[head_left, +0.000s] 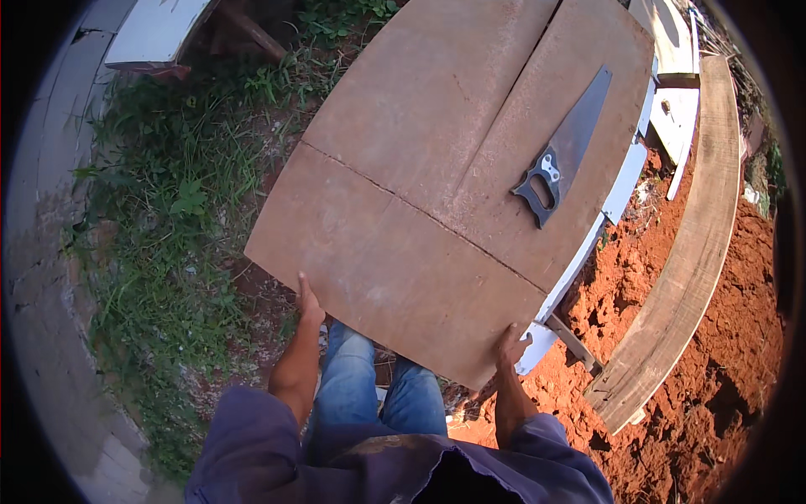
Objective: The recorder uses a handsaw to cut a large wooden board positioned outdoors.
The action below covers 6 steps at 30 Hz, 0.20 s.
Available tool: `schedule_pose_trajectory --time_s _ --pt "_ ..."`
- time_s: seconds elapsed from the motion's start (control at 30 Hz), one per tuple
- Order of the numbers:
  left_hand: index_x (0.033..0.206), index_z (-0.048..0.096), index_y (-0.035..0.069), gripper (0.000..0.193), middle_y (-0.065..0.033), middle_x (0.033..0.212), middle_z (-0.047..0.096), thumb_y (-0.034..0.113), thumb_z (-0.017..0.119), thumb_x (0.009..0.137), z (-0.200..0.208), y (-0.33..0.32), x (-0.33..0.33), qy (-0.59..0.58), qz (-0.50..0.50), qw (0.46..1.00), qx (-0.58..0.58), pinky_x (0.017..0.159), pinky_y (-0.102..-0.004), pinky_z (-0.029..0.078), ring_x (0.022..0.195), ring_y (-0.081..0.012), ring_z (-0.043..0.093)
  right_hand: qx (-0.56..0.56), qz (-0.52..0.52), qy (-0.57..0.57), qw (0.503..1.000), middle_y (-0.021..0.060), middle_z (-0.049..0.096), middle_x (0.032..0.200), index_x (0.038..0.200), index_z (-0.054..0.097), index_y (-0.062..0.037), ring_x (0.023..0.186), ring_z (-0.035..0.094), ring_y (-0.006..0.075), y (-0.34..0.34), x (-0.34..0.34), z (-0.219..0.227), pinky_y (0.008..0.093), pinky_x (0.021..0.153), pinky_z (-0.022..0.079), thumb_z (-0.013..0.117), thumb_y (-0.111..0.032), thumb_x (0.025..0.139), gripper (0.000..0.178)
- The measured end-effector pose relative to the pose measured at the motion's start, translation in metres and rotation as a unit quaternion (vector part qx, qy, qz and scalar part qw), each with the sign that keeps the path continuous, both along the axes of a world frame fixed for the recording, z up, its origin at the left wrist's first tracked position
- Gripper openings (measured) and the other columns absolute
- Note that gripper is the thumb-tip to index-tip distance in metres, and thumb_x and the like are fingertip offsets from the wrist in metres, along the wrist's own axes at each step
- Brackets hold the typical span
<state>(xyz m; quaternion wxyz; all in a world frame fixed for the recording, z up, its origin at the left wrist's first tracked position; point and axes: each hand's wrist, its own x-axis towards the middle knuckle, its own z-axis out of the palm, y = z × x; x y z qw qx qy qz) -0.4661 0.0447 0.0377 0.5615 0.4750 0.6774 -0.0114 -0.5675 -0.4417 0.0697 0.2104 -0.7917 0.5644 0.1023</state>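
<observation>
A broad brown board lies in front of me, with a dark rough seam running across it and another dark line running lengthwise farther off. My left hand grips its near edge toward the left, thumb on top and fingers hidden below. At the near right corner my right hand is closed round the edge, its fingers partly out of sight. Beyond the cross seam, a handsaw with a dark handle rests flat on the brown surface, blade pointing away. Neither hand touches it.
White panels stick out under the board's right side. A long wooden plank lies over red, lumpy soil at the right. Grass and a grey wall or paving border the left. A white-topped piece stands at the far left.
</observation>
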Motion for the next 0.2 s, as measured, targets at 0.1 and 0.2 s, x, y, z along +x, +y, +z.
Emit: schedule_pose_trajectory --time_s 0.1,0.2 --pt "0.136 0.052 0.000 0.081 -0.0148 0.132 0.059 0.061 0.070 0.085 0.014 0.002 -0.004 -0.012 0.001 1.000 -0.019 0.096 -0.0479 0.054 0.115 -0.0308 0.062 0.059 -0.101 0.054 0.992 0.0275 0.067 0.113 0.124 0.058 0.0090 0.107 0.063 0.0401 -0.031 -0.021 0.011 0.0443 0.095 0.048 0.049 -0.069 0.092 0.084" --pt "0.138 0.050 0.001 0.083 -0.0145 0.134 0.058 0.059 0.072 0.084 0.051 0.002 0.013 -0.071 -0.021 0.992 -0.104 0.096 -0.0476 0.055 0.115 -0.0318 0.062 0.146 -0.075 0.064 0.984 0.0209 0.072 0.106 0.112 0.068 0.0073 0.098 0.068 0.0348 -0.036 -0.019 0.029 0.0420 0.091 0.049 0.042 -0.074 0.092 0.088"
